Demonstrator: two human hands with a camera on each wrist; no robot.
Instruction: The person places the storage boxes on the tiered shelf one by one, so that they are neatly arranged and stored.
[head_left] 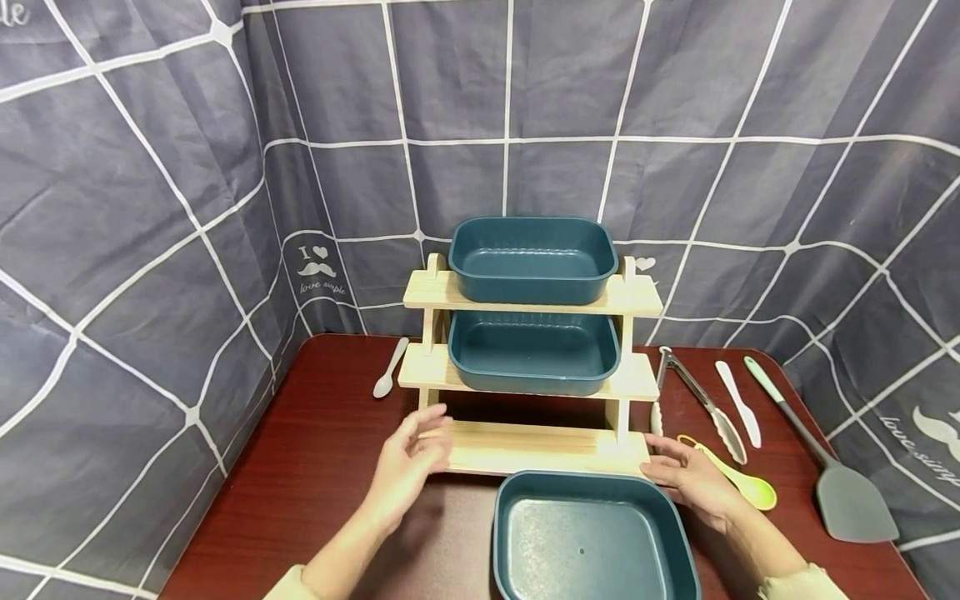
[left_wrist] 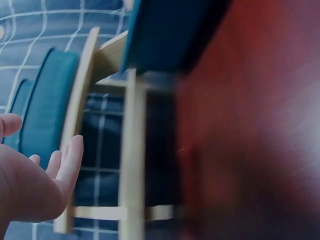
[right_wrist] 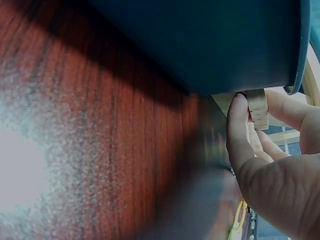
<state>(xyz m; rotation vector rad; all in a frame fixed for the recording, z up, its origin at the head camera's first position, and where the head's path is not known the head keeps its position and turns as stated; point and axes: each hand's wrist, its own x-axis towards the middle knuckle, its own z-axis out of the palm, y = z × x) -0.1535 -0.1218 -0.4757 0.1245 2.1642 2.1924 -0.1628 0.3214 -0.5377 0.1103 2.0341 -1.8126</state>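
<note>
A three-tier wooden shelf rack [head_left: 525, 446] stands on the table, with one dark teal bin [head_left: 534, 287] on the top tier and another teal bin [head_left: 534, 379] on the middle tier. My right hand [head_left: 693, 483] pinches the right end of the bottom board; the right wrist view shows that board end [right_wrist: 258, 110] between thumb and fingers. By the board's left end is my left hand [head_left: 408, 467], its fingers loosely spread and nothing held in them. In front of the rack a third teal bin [head_left: 592, 542] sits between my forearms, cut off by the lower frame edge.
Right of the rack lie metal tongs [head_left: 705, 400], a white plastic knife [head_left: 738, 404], a lime-green spoon [head_left: 750, 487] and a grey spatula [head_left: 851, 500]. A white spoon [head_left: 390, 367] lies on the left. Grey checked cloth [head_left: 562, 100] hangs behind and at both sides.
</note>
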